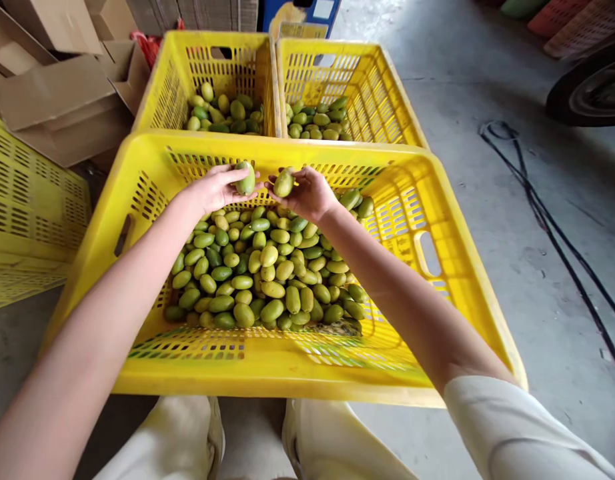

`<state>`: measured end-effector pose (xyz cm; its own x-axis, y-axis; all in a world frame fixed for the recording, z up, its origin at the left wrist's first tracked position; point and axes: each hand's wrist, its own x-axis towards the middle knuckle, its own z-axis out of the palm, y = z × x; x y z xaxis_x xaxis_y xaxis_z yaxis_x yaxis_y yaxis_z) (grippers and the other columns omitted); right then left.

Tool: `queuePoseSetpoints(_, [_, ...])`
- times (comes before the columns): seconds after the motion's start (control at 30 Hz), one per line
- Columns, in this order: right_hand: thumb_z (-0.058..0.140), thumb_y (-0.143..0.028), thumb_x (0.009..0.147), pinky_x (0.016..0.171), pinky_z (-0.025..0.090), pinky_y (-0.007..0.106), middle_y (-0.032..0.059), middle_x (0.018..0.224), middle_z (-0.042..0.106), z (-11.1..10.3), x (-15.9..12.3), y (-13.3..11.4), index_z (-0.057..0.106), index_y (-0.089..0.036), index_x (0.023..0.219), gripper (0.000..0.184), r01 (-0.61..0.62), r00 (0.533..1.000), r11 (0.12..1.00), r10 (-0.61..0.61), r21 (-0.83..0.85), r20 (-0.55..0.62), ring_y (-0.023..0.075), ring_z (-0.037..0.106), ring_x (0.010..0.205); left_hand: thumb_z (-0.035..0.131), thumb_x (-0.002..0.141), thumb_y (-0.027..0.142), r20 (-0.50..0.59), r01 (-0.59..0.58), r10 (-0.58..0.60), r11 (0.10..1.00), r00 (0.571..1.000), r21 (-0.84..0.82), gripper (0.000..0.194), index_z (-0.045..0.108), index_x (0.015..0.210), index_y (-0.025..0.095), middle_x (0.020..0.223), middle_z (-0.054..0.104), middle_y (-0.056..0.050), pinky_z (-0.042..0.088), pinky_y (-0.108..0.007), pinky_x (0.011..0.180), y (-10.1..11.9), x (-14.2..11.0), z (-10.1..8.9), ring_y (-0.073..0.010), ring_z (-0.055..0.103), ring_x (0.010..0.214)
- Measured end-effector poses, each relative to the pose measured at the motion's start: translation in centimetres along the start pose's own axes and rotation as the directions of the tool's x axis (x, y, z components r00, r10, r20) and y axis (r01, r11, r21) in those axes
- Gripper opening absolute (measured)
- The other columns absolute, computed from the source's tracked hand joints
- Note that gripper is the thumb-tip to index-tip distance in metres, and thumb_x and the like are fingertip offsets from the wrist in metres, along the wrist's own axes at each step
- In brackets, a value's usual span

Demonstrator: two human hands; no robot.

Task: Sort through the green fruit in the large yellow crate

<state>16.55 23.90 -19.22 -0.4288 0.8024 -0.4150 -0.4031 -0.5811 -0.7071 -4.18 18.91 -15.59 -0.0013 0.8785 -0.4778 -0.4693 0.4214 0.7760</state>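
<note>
Clock centred on the fruit pile [267, 270], twelve straight ahead.

Nine to ten: side crate [27, 193] stood apart, probably to leave leg room. Between ten and eleven: cardboard boxes [57, 93] lay heaped askew, seemingly without order. Eleven-thirty: rear-left crate [167, 83] stood close behind the front crate [282, 385], presumably for easy reach. Eleven, nearer: left hand [215, 190] pinched a green fruit [245, 181] between thumb and fingers above the pile, likely so its skin showed. Twelve to one: a yellowish fruit [283, 183] sat in the curled fingers of the right hand [310, 195], level with the first, perhaps for the same reason; could not tell how hard it pressed. One, farther: rear-right crate [377, 93] stood snug beside its neighbour, likely saving floor.

Counts, left to right: side crate, one; boxes, several, too overlapped; rear crates, two, their fruit partly hidden; held fruits, two, one per hand; front crate, one, its pile beyond counting; wheel [595, 93] at two, one.
</note>
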Motion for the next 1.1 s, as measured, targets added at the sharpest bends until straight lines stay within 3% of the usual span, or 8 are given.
queuePoseSetpoints(0.17, [0.074, -0.020, 0.093, 0.073, 0.066, 0.029, 0.0047, 0.093, 0.073, -0.5, -4.7, -0.6, 0.064, -0.020, 0.101, 0.013, -0.028, 0.997, 1.000, 0.028, 0.006, -0.069, 0.0192, 0.072, 0.086, 0.081, 0.099, 0.030, -0.087, -0.093, 0.091, 0.996, 0.992, -0.010, 0.020, 0.072, 0.106, 0.015, 0.091, 0.077, -0.007, 0.065, -0.028, 0.077, 0.0, -2.7, 0.2, -0.0185, 0.078, 0.084])
queuePoseSetpoints(0.3, [0.075, -0.024, 0.093, 0.059, 0.059, 0.021, 0.0001, 0.080, 0.064, -2.1, -8.7, -1.0, 0.071, -0.020, 0.102, 0.010, -0.054, 0.996, 0.998, 0.055, 0.012, -0.072, 0.0127, 0.060, 0.067, 0.076, 0.102, 0.042, -0.184, -0.134, 0.122, 0.990, 0.975, -0.054, 0.026, 0.070, 0.099, 0.018, 0.088, 0.074, -0.005, 0.053, -0.018, 0.054, -1.1, -5.5, -0.9, -0.0100, 0.066, 0.064])
queuePoseSetpoints(0.4, [0.078, -0.025, 0.088, 0.049, 0.052, 0.020, 0.0010, 0.083, 0.064, -3.5, -11.0, -1.2, 0.072, -0.022, 0.097, 0.011, -0.044, 0.995, 0.999, 0.042, -0.024, -0.087, 0.0119, 0.056, 0.064, 0.073, 0.104, 0.041, -0.222, -0.140, 0.122, 0.988, 0.967, -0.065, 0.022, 0.071, 0.098, 0.021, 0.086, 0.072, -0.003, 0.047, -0.018, 0.048, -1.6, -7.6, -2.2, -0.0082, 0.060, 0.057])
queuePoseSetpoints(0.53, [0.074, -0.039, 0.091, 0.040, 0.042, 0.023, 0.0041, 0.089, 0.067, -4.6, -12.8, -1.8, 0.075, -0.024, 0.097, 0.016, -0.021, 0.998, 0.996, 0.015, -0.089, -0.059, 0.0137, 0.052, 0.061, 0.064, 0.104, 0.030, -0.182, -0.102, 0.082, 0.990, 0.980, -0.101, 0.011, 0.074, 0.101, 0.025, 0.085, 0.072, -0.004, 0.048, -0.020, 0.049, -1.2, -9.9, -3.2, -0.0115, 0.063, 0.060])
queuePoseSetpoints(0.67, [0.064, -0.040, 0.092, 0.053, 0.055, 0.030, 0.0086, 0.098, 0.075, -4.5, -13.5, -2.2, 0.077, -0.024, 0.102, 0.023, 0.016, 0.997, 0.998, -0.020, -0.058, -0.070, 0.0196, 0.064, 0.072, 0.059, 0.094, 0.016, -0.060, -0.034, 0.025, 0.988, 0.998, -0.151, 0.025, 0.078, 0.108, 0.026, 0.101, 0.080, -0.009, 0.061, -0.024, 0.065, -1.0, -11.6, -2.6, -0.0171, 0.076, 0.079])
queuePoseSetpoints(0.77, [0.068, -0.032, 0.087, 0.075, 0.066, 0.038, 0.0084, 0.106, 0.079, -4.0, -13.9, -1.9, 0.076, -0.025, 0.100, 0.018, -0.022, 0.998, 0.999, 0.019, -0.046, -0.067, 0.0238, 0.073, 0.090, 0.077, 0.084, 0.013, 0.047, -0.028, 0.032, 0.995, 0.998, -0.095, 0.034, 0.079, 0.115, 0.029, 0.118, 0.081, -0.009, 0.068, -0.032, 0.088, -1.8, -12.4, -2.2, -0.0221, 0.081, 0.099])
queuePoseSetpoints(0.87, [0.077, -0.028, 0.083, 0.092, 0.067, 0.039, 0.0060, 0.109, 0.081, -3.3, -14.3, -1.3, 0.076, -0.025, 0.097, 0.015, -0.063, 0.997, 0.998, 0.062, -0.013, -0.055, 0.0235, 0.076, 0.098, 0.092, 0.076, 0.016, 0.085, -0.035, 0.040, 0.998, 0.996, -0.059, 0.042, 0.080, 0.114, 0.030, 0.121, 0.080, -0.006, 0.068, -0.033, 0.095, -2.7, -12.6, -2.4, -0.0237, 0.081, 0.106])
queuePoseSetpoints(1.1, [0.097, -0.024, 0.068, 0.073, 0.064, 0.027, -0.0006, 0.089, 0.073, -2.1, -15.3, 0.1, 0.073, -0.026, 0.095, 0.036, -0.137, 0.989, 0.990, 0.137, 0.017, -0.050, 0.0162, 0.070, 0.081, 0.101, 0.067, 0.019, 0.067, -0.050, 0.054, 0.997, 0.996, -0.053, 0.036, 0.080, 0.096, 0.025, 0.098, 0.076, -0.003, 0.064, -0.025, 0.077, -3.3, -12.7, -2.3, -0.0162, 0.074, 0.084])
